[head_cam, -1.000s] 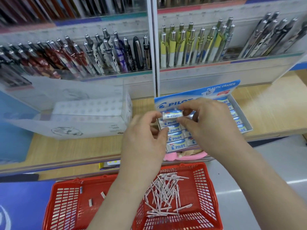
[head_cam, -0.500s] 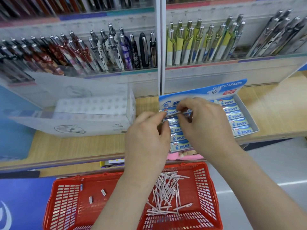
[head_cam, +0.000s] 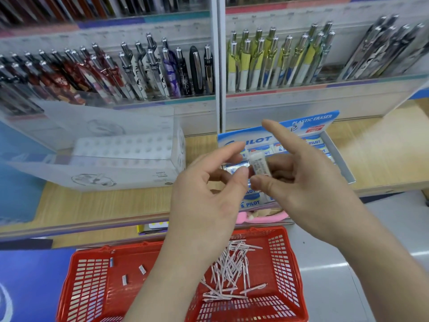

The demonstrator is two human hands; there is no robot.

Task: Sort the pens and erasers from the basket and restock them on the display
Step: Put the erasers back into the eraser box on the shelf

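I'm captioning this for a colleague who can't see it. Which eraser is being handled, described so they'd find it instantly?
On the wooden shelf, find the blue Pilot eraser box. In front of it, the left hand and right hand pinch one eraser between their fingertips. Unlike the boxed erasers with blue labels, it stands upright, showing a pale face.

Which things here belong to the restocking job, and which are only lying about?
Job: eraser pinched between left hand and right hand; Pilot eraser box; red basket with pink pens and loose erasers.
Lying about: clear box with white dimpled tray; pink item below the shelf.
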